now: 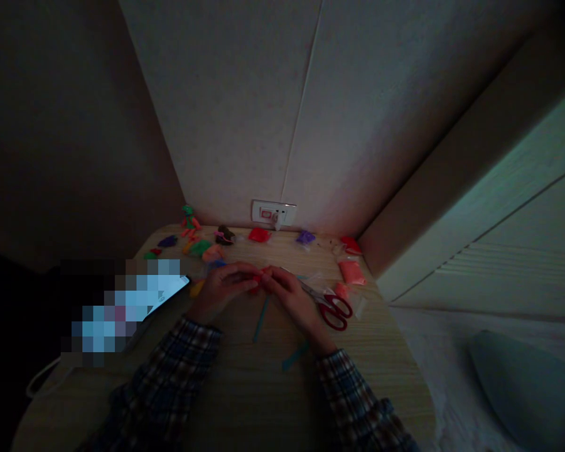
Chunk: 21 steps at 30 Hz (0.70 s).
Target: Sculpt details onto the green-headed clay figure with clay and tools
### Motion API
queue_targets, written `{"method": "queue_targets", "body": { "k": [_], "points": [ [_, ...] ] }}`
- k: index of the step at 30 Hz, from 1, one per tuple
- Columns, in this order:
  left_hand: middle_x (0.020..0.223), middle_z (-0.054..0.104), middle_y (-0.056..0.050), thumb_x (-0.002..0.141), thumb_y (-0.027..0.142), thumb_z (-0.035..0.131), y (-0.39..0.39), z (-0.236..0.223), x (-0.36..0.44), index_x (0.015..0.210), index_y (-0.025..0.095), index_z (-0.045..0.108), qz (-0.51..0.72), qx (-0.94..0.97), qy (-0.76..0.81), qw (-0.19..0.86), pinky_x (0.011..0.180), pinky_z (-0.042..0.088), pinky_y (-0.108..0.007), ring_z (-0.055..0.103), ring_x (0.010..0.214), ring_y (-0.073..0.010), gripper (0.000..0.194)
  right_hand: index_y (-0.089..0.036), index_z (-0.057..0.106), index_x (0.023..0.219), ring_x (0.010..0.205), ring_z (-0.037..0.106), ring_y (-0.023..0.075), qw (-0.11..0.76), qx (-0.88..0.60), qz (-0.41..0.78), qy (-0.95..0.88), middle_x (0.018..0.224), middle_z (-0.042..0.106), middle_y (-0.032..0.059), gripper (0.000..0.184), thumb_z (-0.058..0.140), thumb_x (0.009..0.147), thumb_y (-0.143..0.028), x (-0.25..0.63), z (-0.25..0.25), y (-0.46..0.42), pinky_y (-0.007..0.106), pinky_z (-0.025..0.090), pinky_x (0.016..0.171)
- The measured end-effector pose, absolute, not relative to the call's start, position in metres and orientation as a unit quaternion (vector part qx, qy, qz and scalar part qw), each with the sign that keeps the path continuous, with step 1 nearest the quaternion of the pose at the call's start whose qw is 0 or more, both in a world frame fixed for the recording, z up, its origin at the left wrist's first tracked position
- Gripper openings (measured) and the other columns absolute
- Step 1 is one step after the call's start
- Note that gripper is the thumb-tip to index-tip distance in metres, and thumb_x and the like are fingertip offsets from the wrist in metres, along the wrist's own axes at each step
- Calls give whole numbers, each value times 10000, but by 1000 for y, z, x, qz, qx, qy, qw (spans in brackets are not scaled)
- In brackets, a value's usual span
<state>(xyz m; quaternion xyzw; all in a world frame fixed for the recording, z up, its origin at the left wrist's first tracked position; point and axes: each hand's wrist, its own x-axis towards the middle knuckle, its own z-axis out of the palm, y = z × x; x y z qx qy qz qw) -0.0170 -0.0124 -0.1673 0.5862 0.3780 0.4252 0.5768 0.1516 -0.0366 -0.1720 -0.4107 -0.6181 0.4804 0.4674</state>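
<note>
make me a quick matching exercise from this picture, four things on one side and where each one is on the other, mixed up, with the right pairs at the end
Things:
1. scissors
2. small figure
3. red piece
4. socket plate

Places:
A. held between the left hand and the right hand
B. on the wall
C. on the table, beside the right hand
D. at the far left corner of the table

Right pairs: 1-C, 2-D, 3-A, 4-B
</note>
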Motion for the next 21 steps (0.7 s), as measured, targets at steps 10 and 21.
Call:
{"method": "queue_targets", "body": {
  "k": [10,21],
  "points": [
    [869,772,-37,612,232,784,-12,-166,-17,837,169,734,416,549,403,603,788,574,-361,701,814,-217,239,-228,548,671,730,551,165,488,-394,471,-619,701,583,-16,223,543,870,-328,153,-165,-41,280,402,735],
    [754,726,-4,595,312,812,-6,-179,-17,767,164,686,392,565,395,610,705,549,-313,665,740,-181,260,-208,592,821,767,571,171,378,-472,254,-755,801,650,1,179,465,941,-246,152,-168,-48,336,338,829]
  ]
}}
